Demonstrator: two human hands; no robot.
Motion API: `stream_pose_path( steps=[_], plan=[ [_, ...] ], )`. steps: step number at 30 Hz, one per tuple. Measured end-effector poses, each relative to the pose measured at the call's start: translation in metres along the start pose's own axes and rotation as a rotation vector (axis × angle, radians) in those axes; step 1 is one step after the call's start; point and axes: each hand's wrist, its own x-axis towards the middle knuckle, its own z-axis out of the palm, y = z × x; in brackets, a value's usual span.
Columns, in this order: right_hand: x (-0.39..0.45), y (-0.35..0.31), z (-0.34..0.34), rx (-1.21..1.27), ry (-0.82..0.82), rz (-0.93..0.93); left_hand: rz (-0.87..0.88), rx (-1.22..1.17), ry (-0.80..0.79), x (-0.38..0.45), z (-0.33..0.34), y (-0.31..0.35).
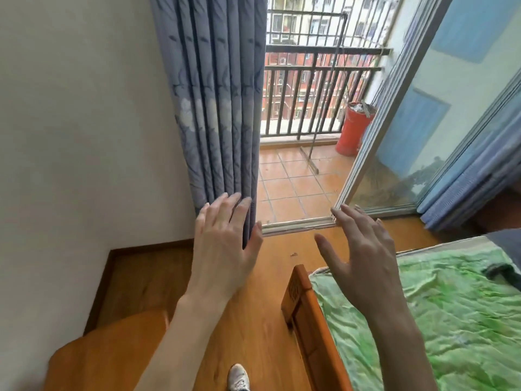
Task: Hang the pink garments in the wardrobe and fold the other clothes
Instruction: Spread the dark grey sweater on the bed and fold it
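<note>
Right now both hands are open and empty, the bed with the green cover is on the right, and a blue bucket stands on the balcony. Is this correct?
One detail is wrong: the bucket on the balcony is red, not blue, as the head view shows. The rest holds: the left hand and the right hand are open and empty, and the bed with the green cover is on the right.

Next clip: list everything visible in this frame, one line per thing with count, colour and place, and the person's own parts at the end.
curtain: one, grey-blue with pale flowers, hanging left of the balcony door
wall: one, white, left
balcony railing: one, dark metal, beyond the doorway
bucket: one, red, on the balcony tiles by the railing
sliding glass door: one, pale frame, open, right of the doorway
bed frame: one, orange wood, lower right
bedcover: one, green, on the bed
floor: wood, orange-brown
shoe: one, whitish, bottom edge
left hand: open, fingers on the curtain
right hand: open, raised, holding nothing
</note>
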Motion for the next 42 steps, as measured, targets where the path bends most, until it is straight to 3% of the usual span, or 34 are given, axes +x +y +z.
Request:
stream_pose_path(
  steps=[11, 25, 33, 42],
  plan=[
    [0.161, 0.039, 0.059, 0.011, 0.025, 0.129, 0.093, -0.075, -0.058, 0.174, 0.088, -0.011],
    [0.354, 0.154, 0.131, 0.051, 0.155, 0.232, 0.281, -0.136, -0.131, 0.385, 0.249, 0.016],
    [0.467, 0.24, 0.138, 0.006, 0.272, 0.353, 0.443, -0.138, -0.188, 0.523, 0.34, 0.086],
    [0.468, 0.337, 0.123, -0.173, 0.375, 0.611, 0.671, -0.392, -0.294, 0.582, 0.441, 0.207]
  ],
)
